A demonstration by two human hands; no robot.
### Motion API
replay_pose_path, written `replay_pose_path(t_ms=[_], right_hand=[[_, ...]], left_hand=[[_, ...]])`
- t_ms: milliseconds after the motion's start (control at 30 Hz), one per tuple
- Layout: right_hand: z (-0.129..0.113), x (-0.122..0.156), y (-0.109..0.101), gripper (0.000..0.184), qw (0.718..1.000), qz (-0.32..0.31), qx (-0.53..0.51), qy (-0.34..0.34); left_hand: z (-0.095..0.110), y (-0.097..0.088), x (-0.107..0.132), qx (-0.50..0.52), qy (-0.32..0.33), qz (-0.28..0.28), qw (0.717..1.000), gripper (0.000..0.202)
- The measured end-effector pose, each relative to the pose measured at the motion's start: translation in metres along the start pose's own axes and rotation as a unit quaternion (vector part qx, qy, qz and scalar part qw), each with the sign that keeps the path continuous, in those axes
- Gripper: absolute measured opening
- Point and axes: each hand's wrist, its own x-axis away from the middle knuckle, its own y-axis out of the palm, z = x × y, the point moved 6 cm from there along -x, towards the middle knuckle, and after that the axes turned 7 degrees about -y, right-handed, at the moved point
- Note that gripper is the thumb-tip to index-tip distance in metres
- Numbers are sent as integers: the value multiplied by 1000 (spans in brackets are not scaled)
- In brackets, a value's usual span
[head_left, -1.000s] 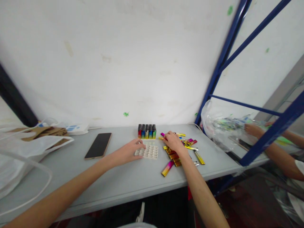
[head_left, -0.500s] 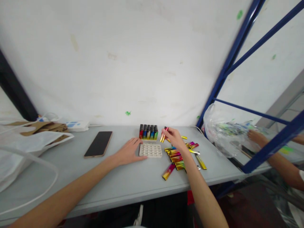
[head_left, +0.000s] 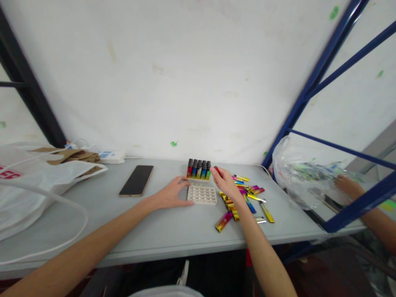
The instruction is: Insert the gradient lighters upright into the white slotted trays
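**grey counter under a white wall, two hands at a tray of lighters**

a stained white wall [head_left: 185,74] fills the background, with a blue rack frame [head_left: 312,82] slanting down it on the right. below runs the grey counter [head_left: 161,231], its far edge against the wall. at the counter's left end lie white bags [head_left: 37,185] with brown paper [head_left: 74,156] on top. at the right end sits a clear plastic bag [head_left: 293,173], and beyond the frame another person's hand [head_left: 348,185] reaches into it.

a dark phone [head_left: 136,180] lies flat left of the middle, near the far edge. a white tray [head_left: 201,194] with rows of round holes lies in the middle of the counter. just behind it, a block of standing lighters [head_left: 199,169] is packed upright. loose lighters [head_left: 247,200], gold, pink and blue, lie scattered right of the tray, reaching toward the near edge.

the left hand [head_left: 171,194] rests flat on the counter, fingers [head_left: 184,181] loosely spread and touching the tray's left side. the right hand [head_left: 225,183] is raised over the tray's far right corner, its fingers pinching a red lighter [head_left: 217,170], held just beside the right end of the standing block.
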Motion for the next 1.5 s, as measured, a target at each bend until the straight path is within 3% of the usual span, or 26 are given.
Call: replay_pose_path(t_ms=[133,267,400,600,700,867,1033,1267,1500], right_hand=[[-5,3,-8,54,996,50,67,-17],[-13,5,-3,42,990,31,127,-56],[-17,5,0,42,982,35,171,-68],[-13,4,8,36,979,-29,175,-99],[-13,4,13,41,972,-62,188,-125],[-4,6,24,51,967,-130,203,-80],[-2,7,23,41,968,-120,199,-89],[-7,8,25,31,959,-154,219,-91],[-7,9,43,23,944,-148,280,-88]], left_hand=[[2,0,0,-5,-7,13,1000,71],[4,-1,0,-7,2,30,1000,72],[6,-1,-2,1,2,29,1000,71],[12,0,-4,13,-2,40,999,69],[13,0,-5,12,-14,33,999,70],[15,0,-7,19,-26,29,999,73],[13,2,-8,60,-32,44,997,80],[14,2,-5,72,-34,38,996,80],[12,6,-3,45,-26,30,998,80]])
